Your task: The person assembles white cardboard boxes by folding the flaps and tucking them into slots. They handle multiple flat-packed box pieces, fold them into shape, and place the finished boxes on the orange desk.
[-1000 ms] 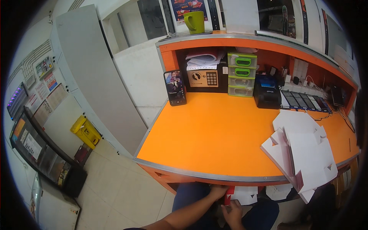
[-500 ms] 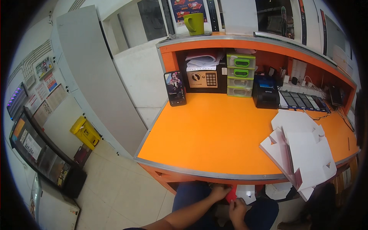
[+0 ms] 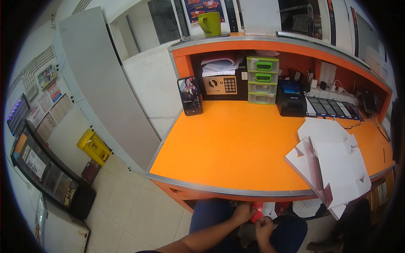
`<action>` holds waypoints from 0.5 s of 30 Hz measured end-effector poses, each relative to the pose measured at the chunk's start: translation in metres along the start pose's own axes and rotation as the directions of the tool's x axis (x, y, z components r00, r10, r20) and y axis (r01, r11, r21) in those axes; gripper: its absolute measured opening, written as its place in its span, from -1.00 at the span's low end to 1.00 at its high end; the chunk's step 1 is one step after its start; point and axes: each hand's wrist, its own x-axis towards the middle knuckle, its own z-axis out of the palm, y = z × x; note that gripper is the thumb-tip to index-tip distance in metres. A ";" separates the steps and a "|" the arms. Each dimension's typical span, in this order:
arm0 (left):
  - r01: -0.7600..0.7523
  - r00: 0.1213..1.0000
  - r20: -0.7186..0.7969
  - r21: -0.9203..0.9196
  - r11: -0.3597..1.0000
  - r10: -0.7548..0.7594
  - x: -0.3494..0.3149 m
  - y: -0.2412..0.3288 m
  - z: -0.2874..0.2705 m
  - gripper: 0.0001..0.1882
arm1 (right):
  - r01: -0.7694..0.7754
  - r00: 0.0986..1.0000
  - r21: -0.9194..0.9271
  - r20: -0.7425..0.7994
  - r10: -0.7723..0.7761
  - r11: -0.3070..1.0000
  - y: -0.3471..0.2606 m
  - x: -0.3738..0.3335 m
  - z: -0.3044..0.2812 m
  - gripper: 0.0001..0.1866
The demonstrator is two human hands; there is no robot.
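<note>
Below the desk's front edge, over my lap, a small red-and-white piece of folded card (image 3: 256,216) lies between my hands. My left hand (image 3: 242,213) is closed on its left side, with the fingertips partly hidden. My right hand (image 3: 264,227) pinches at its lower right edge, fingers curled together. Above my hands is the bare orange desk top (image 3: 228,147). A stack of flat white cardboard box blanks (image 3: 337,156) lies on the desk's right side and overhangs the front edge.
A phone (image 3: 190,96) leans upright at the desk's back left, before a small safe (image 3: 220,85). Green-trimmed drawers (image 3: 262,92), a black printer (image 3: 292,101) and a row of devices (image 3: 331,108) line the back. A green mug (image 3: 210,24) stands on the ledge.
The red-and-white card has turned or opened between my hands, so more red shows beside the white. My hands have shifted slightly right. The view has tilted a little.
</note>
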 end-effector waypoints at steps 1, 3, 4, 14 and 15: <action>-0.046 0.999 -0.018 0.025 0.999 0.046 0.000 0.002 -0.001 -0.62 | -0.003 1.000 -0.003 -0.022 0.003 1.000 -0.002 0.000 0.000 -0.81; -0.088 0.995 -0.032 0.050 0.995 0.090 0.000 0.004 0.000 -0.61 | -0.025 1.000 0.031 -0.013 0.026 0.999 0.009 -0.001 0.003 -0.80; -0.081 0.996 -0.026 0.047 0.996 0.083 0.000 0.004 0.001 -0.60 | -0.036 0.999 0.049 -0.008 0.037 0.998 0.015 -0.001 0.005 -0.80; -0.087 0.995 0.055 0.055 0.995 0.084 0.000 -0.002 0.006 -0.52 | -0.170 0.982 0.171 0.107 0.153 0.971 0.045 0.000 0.011 -0.79; -0.089 0.995 0.053 0.061 0.994 0.086 -0.001 -0.004 0.005 -0.51 | -0.184 0.978 0.203 0.135 0.159 0.962 0.032 0.000 0.009 -0.78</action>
